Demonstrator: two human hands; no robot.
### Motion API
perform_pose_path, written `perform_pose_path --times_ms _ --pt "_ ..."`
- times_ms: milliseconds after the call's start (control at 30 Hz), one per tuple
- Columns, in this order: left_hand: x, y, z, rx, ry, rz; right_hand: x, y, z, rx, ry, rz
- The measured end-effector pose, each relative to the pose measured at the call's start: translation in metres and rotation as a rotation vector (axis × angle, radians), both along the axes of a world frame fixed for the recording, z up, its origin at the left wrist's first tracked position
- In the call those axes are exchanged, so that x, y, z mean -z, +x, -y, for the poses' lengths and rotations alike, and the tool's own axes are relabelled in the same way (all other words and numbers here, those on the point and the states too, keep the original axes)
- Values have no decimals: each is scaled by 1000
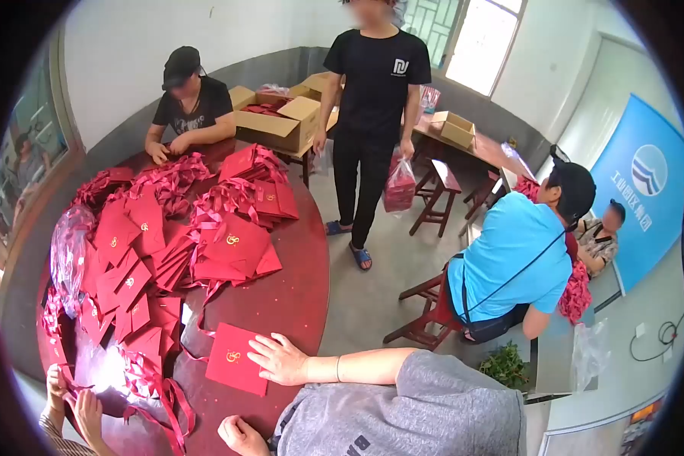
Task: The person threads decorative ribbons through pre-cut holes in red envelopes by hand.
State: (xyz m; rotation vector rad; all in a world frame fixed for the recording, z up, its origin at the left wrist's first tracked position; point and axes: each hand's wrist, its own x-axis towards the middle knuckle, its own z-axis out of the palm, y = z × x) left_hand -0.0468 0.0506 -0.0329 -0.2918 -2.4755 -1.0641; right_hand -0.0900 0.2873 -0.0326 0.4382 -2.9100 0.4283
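My right hand (281, 360) lies palm down, with fingers stretched out, on a flat red paper gift bag (224, 363) with a gold emblem. That bag rests on the round dark red table (304, 266), near its edge. Nearer the bottom of the view, my left hand (241, 436) has its fingers curled in, and nothing shows in it. Beyond my hands, a heap of red gift bags (163, 243) with ribbon handles covers much of the table. Loose red ribbons (176, 414) trail beside it.
At lower left, a co-worker's hands (76, 403) handle ribbon. Another person (194, 114) works across the table. A standing person (376, 99) carries a plastic bag of red items (400, 185). A person in blue (509, 258) sits at right. An open cardboard box (277, 125) stands behind.
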Motion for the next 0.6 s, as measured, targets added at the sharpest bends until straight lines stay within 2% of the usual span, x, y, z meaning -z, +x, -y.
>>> perform_pose_path --times_ms 600 --pt "1 -1 0 9 -1 -2 -3 0 0 0 18 16"
